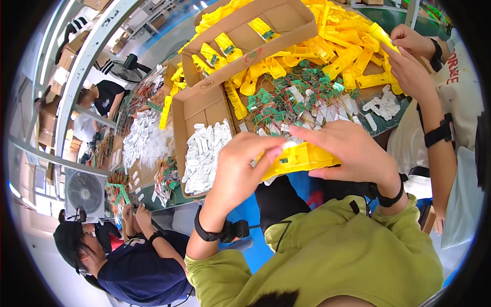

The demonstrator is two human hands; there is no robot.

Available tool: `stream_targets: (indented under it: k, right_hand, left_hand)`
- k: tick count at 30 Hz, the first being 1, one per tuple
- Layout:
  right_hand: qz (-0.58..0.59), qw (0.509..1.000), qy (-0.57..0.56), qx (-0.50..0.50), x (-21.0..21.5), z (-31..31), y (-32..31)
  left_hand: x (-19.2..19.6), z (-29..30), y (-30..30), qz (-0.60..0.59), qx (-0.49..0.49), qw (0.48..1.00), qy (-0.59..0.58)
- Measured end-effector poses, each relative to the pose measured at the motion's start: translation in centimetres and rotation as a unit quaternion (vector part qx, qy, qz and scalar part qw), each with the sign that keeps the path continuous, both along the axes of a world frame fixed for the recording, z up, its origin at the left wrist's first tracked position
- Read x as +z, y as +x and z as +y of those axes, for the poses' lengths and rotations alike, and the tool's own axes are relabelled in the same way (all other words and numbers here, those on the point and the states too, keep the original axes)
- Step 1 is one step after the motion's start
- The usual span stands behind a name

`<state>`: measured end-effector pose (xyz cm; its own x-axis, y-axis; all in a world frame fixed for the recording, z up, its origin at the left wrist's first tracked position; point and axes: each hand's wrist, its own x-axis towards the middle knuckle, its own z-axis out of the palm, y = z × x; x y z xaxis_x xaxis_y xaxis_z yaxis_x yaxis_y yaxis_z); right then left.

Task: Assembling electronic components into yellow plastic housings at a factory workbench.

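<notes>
A yellow plastic housing (pixel 306 157) is held level between my two hands, just off the table's near edge. At its left end my left hand (pixel 243 162) pinches it with thumb and forefinger. My right hand (pixel 353 152) grips the right end, thumb below and fingers over the top. Something small and whitish shows on the housing's upper edge near my fingertips, too blurred to name. Right beyond my hands lies a heap of green circuit boards with thin wires (pixel 294 97). White plastic strips (pixel 330 111) lie at the heap's near side.
A cardboard box (pixel 202 110) of small white plastic parts (pixel 207 153) stands to the left. Behind it, another box (pixel 286 23) holds several yellow housings with boards. Yellow housings (pixel 340 38) are piled at the back. Co-workers' hands (pixel 417 66) (pixel 137 217) work at right and left.
</notes>
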<state>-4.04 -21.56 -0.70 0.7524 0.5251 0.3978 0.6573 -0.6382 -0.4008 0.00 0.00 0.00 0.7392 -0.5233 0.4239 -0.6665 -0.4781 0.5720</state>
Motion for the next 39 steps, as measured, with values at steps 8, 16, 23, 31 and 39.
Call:
stream_targets:
  k: [8, 16, 23, 31, 39]
  right_hand:
    - [-0.003, 0.997, 0.045, 0.057, 0.3, -0.5, -0.4]
    - [0.0, 0.994, 0.056, 0.089, 0.4, -0.6, -0.8]
    - [0.038, 0.994, 0.012, 0.106, 0.1, -0.5, -0.9]
    - [0.032, 0.988, 0.02, 0.15, -0.5, 0.3, -1.1]
    - [0.081, 0.971, 0.045, 0.222, -1.4, 1.1, -1.4]
  left_hand:
    - [0.7, -0.6, -1.4, -0.001, -0.051, 0.998, 0.031]
    - [0.3, -0.2, -1.9, 0.052, -0.049, 0.997, 0.024]
    - [0.6, 0.2, -2.7, 0.071, -0.096, 0.991, 0.064]
    - [1.3, 1.1, -3.2, 0.109, -0.109, 0.978, 0.144]
    - [-2.3, 3.2, -3.2, 0.412, -0.123, 0.902, 0.039]
